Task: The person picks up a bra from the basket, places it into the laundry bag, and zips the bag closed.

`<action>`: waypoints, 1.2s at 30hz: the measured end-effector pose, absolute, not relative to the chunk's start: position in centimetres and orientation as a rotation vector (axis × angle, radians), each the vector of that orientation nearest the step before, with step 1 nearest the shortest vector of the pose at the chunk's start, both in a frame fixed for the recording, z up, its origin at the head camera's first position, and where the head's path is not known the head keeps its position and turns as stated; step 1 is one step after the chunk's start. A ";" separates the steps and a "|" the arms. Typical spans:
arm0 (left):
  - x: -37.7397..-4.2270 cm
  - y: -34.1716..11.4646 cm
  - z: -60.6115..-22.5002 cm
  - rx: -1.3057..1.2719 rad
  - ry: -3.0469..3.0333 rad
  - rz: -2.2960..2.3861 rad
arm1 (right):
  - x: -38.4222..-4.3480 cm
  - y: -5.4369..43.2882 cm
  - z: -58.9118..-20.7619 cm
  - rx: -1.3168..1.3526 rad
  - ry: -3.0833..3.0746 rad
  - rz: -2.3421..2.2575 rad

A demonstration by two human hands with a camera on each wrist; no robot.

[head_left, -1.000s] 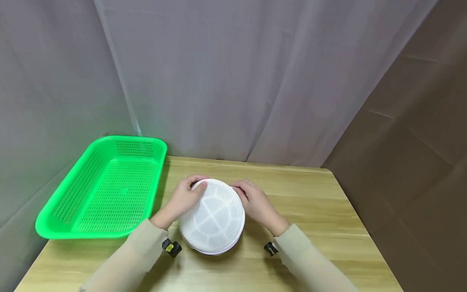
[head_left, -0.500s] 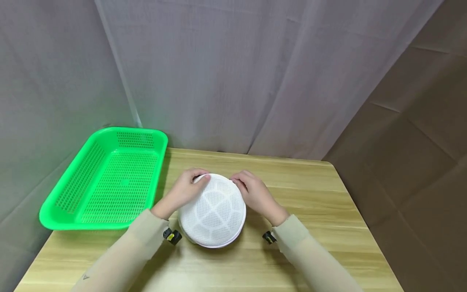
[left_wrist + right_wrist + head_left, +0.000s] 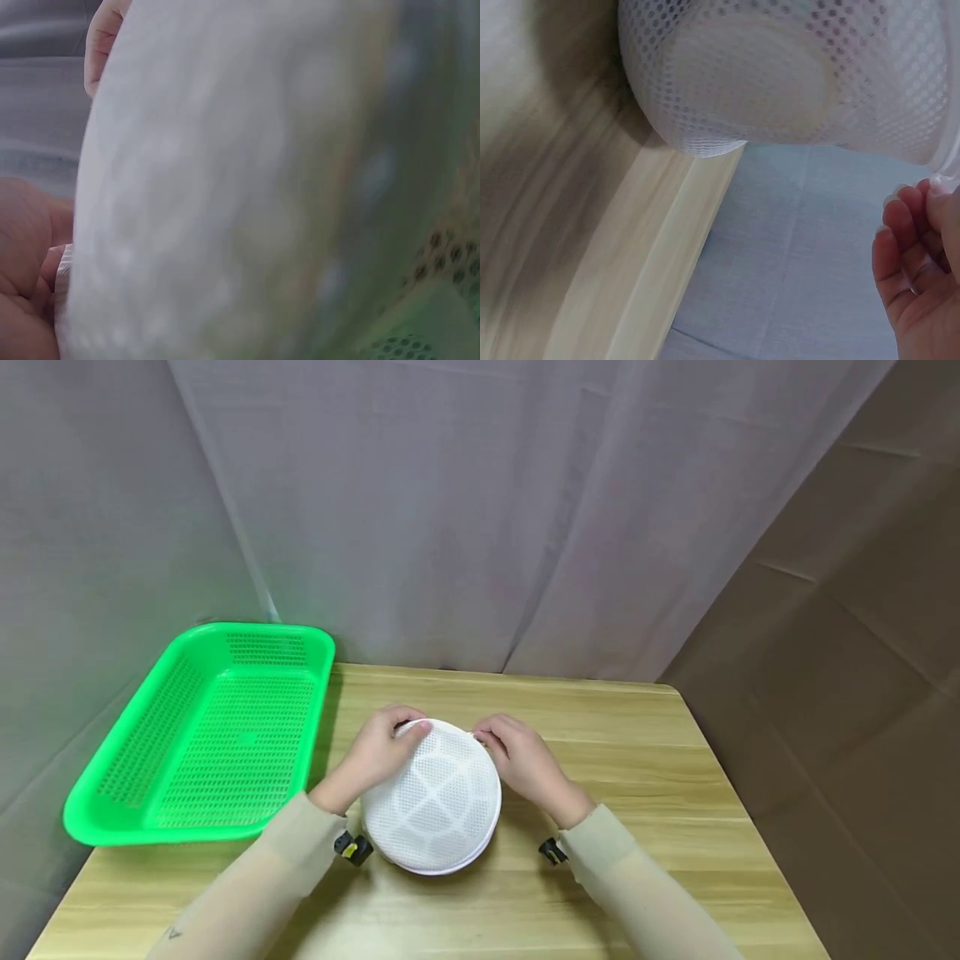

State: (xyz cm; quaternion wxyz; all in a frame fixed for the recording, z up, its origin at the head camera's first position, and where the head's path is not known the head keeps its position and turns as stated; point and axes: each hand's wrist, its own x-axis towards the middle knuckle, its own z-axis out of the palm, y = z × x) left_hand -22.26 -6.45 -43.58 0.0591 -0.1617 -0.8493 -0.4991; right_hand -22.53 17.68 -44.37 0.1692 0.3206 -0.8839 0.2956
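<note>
Round white mesh bag [image 3: 433, 802], cross-banded face upward

Soft shadows cross the table [image 3: 637, 760]; the left wrist view's mesh [image 3: 202, 180] blurs.

You're in a curtained-off booth: grey-purple fabric drapes [image 3: 420, 518] across the frame's top, a creased brown sheet [image 3: 847, 693] at right, enclosing a pale wood-grain tabletop [image 3: 630, 768].

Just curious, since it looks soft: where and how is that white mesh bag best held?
Probably by its round rim, from the left, where the left hand holds it, thumb over the mesh face; the rim looks firmer than the bulging mesh.
</note>
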 end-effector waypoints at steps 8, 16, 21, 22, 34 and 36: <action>-22.0 -6.5 -43.6 -0.429 -2.525 -1.545 | -22.2 18.0 -44.5 0.906 -2.477 0.805; -22.0 -6.9 -44.4 -0.314 -2.472 -1.634 | -21.8 18.3 -44.3 0.891 -2.483 0.792; -22.1 -7.1 -44.5 -0.248 -2.450 -1.660 | -21.7 18.3 -44.2 0.879 -2.508 0.785; -22.1 -7.1 -44.6 -0.240 -2.451 -1.661 | -21.8 18.3 -44.2 0.876 -2.516 0.786; -22.0 -7.4 -44.9 -0.040 -2.429 -1.768 | -22.1 18.4 -44.8 0.879 -2.515 0.802; -22.0 -7.4 -45.2 -0.014 -2.433 -1.796 | -22.1 18.5 -44.9 0.874 -2.517 0.805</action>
